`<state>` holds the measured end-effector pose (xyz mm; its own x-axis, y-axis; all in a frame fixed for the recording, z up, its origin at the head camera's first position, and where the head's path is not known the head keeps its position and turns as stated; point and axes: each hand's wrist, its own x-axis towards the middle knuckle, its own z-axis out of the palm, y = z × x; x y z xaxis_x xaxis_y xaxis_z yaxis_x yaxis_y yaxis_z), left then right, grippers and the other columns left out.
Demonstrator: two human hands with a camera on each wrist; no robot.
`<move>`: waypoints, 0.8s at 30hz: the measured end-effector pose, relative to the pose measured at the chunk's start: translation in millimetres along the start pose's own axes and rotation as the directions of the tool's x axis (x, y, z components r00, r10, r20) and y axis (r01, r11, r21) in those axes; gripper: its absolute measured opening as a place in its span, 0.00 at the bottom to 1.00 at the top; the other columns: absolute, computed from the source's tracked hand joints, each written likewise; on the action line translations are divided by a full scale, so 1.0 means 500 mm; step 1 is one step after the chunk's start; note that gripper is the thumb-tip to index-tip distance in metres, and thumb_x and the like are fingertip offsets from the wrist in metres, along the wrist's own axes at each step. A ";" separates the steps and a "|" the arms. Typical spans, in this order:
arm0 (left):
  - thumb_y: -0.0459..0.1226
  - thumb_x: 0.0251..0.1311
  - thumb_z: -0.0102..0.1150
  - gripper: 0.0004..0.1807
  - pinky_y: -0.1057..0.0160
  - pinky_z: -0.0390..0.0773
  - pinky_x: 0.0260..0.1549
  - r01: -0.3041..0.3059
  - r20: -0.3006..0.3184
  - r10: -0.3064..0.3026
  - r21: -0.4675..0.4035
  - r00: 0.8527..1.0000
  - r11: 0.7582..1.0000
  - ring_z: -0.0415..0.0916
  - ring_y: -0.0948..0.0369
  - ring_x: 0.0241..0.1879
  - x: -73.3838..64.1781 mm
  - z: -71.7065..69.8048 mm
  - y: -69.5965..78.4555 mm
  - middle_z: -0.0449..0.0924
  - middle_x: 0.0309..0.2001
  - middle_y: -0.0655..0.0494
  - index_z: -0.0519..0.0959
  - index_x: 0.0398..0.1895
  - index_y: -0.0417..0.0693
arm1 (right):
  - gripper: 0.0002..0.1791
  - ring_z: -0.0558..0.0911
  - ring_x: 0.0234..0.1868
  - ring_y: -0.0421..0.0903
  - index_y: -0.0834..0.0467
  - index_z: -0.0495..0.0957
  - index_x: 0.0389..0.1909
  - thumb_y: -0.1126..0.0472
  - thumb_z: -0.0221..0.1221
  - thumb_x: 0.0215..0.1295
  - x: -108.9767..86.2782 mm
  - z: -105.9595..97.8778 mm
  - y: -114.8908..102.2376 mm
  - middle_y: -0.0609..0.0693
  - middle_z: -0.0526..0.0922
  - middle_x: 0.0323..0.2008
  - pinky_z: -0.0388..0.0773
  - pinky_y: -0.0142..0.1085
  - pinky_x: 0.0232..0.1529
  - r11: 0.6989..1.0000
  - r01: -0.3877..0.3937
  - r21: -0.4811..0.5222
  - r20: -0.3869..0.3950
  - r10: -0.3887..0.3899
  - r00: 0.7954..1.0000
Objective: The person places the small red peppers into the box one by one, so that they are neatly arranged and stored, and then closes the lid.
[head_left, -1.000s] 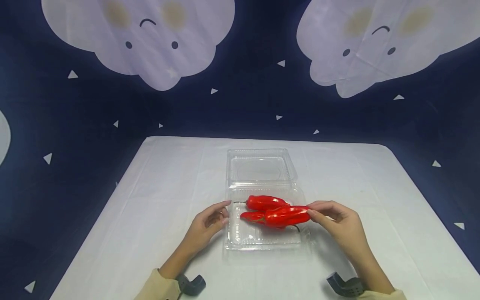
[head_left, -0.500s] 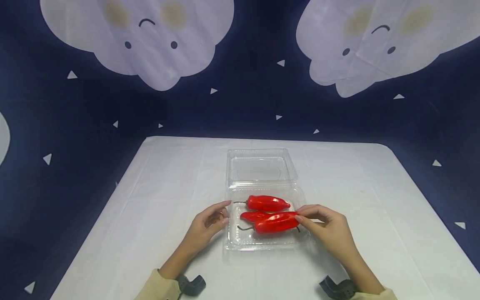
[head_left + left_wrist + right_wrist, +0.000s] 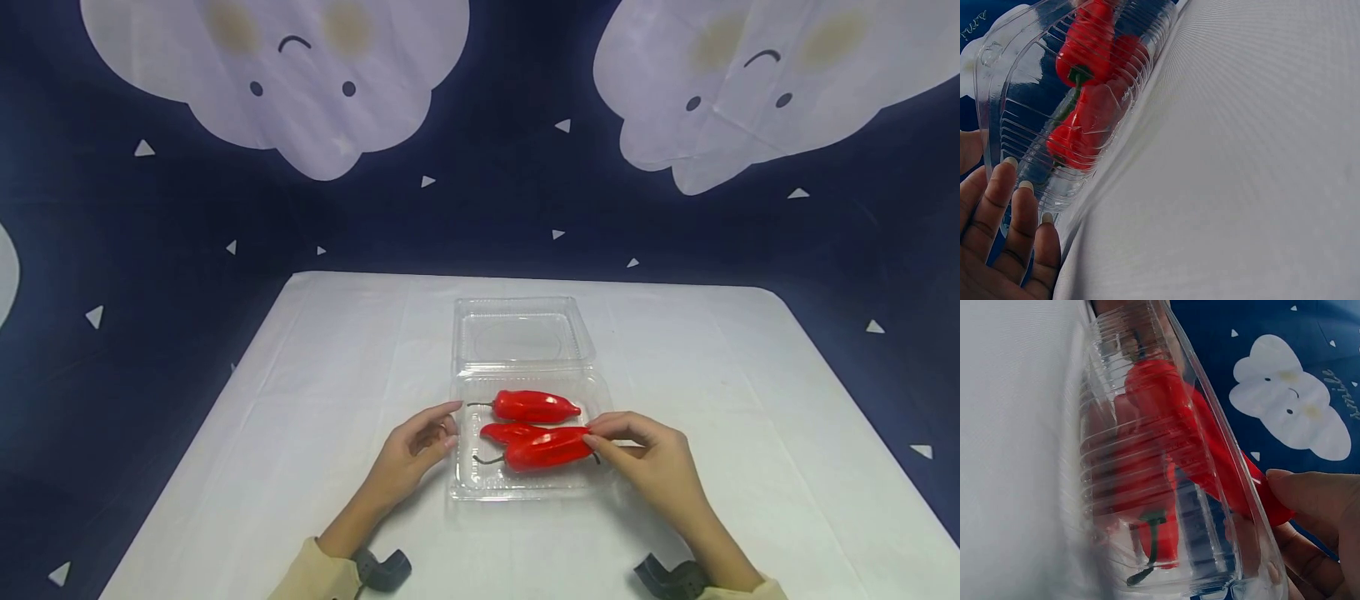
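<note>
An open clear plastic clamshell box (image 3: 480,485) lies on the white table with red chili peppers in its base. My right hand (image 3: 651,458) pinches the tip of the front pepper (image 3: 547,450) between thumb and fingers. In the right wrist view this held pepper (image 3: 1213,450) slants over the box rim, its stem end inside. Beneath it another pepper (image 3: 501,432) is partly hidden. A separate pepper (image 3: 534,407) lies behind, stem to the left. My left hand (image 3: 405,452) is at the box's left side, fingers loosely bent, fingertips (image 3: 1025,187) close against the ribbed wall.
The box's lid (image 3: 517,340) lies folded back on the table (image 3: 337,358), away from me. A dark blue cloth (image 3: 495,217) with clouds and triangles surrounds the table's far and side edges. Dark wrist mounts (image 3: 384,572) sit at both wrists.
My right hand has moved left and toward me, lowering the held pepper from above the others to the front of the box base. My left hand has stayed in place.
</note>
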<state>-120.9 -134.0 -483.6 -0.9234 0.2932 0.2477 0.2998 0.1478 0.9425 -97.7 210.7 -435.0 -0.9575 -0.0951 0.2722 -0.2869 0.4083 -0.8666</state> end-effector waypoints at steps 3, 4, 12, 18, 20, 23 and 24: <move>0.33 0.67 0.64 0.26 0.64 0.80 0.51 -0.006 0.002 0.006 -0.003 1.000 1.000 0.78 0.59 0.46 0.000 0.000 0.000 0.80 0.44 0.52 0.75 0.67 0.39 | 0.09 0.88 0.40 0.42 0.50 0.87 0.36 0.65 0.75 0.56 0.000 0.003 -0.001 0.45 0.88 0.41 0.87 0.36 0.35 1.000 0.023 0.009 0.007 -0.023 1.000; 0.33 0.67 0.64 0.26 0.64 0.80 0.51 -0.007 0.002 0.007 -0.004 1.000 1.000 0.78 0.59 0.46 0.001 0.000 0.000 0.80 0.44 0.52 0.75 0.67 0.39 | 0.10 0.88 0.41 0.42 0.50 0.87 0.35 0.65 0.75 0.56 0.000 0.004 -0.001 0.44 0.88 0.41 0.87 0.36 0.35 1.000 0.029 0.005 0.010 -0.029 1.000; 0.34 0.67 0.65 0.25 0.64 0.80 0.52 0.008 -0.004 -0.008 0.000 1.000 1.000 0.78 0.59 0.46 0.000 0.000 -0.005 0.80 0.43 0.54 0.76 0.67 0.45 | 0.13 0.87 0.41 0.39 0.49 0.88 0.34 0.68 0.76 0.53 0.000 0.008 0.005 0.41 0.88 0.39 0.87 0.36 0.35 0.991 0.102 -0.090 0.031 -0.099 0.995; 0.33 0.67 0.65 0.25 0.64 0.80 0.51 0.000 -0.003 0.000 -0.003 1.000 1.000 0.78 0.59 0.45 0.000 0.001 -0.007 0.80 0.43 0.53 0.76 0.67 0.45 | 0.15 0.86 0.39 0.36 0.47 0.87 0.36 0.68 0.77 0.51 -0.002 0.007 0.003 0.35 0.87 0.37 0.86 0.33 0.37 0.966 0.159 -0.203 0.102 -0.141 0.985; 0.33 0.67 0.65 0.25 0.64 0.80 0.50 0.000 -0.003 0.000 -0.002 1.000 1.000 0.78 0.59 0.45 0.000 0.001 -0.006 0.80 0.43 0.53 0.76 0.67 0.45 | 0.15 0.86 0.38 0.34 0.46 0.87 0.36 0.67 0.78 0.51 -0.004 0.006 0.002 0.34 0.87 0.37 0.85 0.31 0.37 0.959 0.171 -0.224 0.129 -0.144 0.981; 0.33 0.67 0.65 0.25 0.64 0.80 0.50 0.002 -0.005 -0.002 -0.001 1.000 1.000 0.78 0.59 0.45 0.000 0.001 -0.007 0.80 0.43 0.53 0.76 0.67 0.45 | 0.16 0.86 0.37 0.33 0.46 0.87 0.36 0.67 0.78 0.51 -0.004 0.005 0.002 0.34 0.86 0.36 0.85 0.30 0.38 0.952 0.197 -0.235 0.156 -0.163 0.974; 0.33 0.66 0.65 0.25 0.64 0.80 0.50 0.004 -0.005 -0.004 0.000 1.000 1.000 0.78 0.59 0.45 0.000 0.001 -0.006 0.80 0.43 0.53 0.76 0.67 0.45 | 0.16 0.86 0.37 0.33 0.46 0.87 0.36 0.67 0.78 0.51 -0.004 0.004 0.003 0.34 0.86 0.37 0.85 0.29 0.38 0.949 0.204 -0.238 0.161 -0.169 0.972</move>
<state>-121.6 -134.0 -486.8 -0.9257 0.2879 0.2455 0.2963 0.1484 0.9435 -96.3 209.4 -437.6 -0.8873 -0.3076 0.3436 -0.4612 0.5847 -0.6674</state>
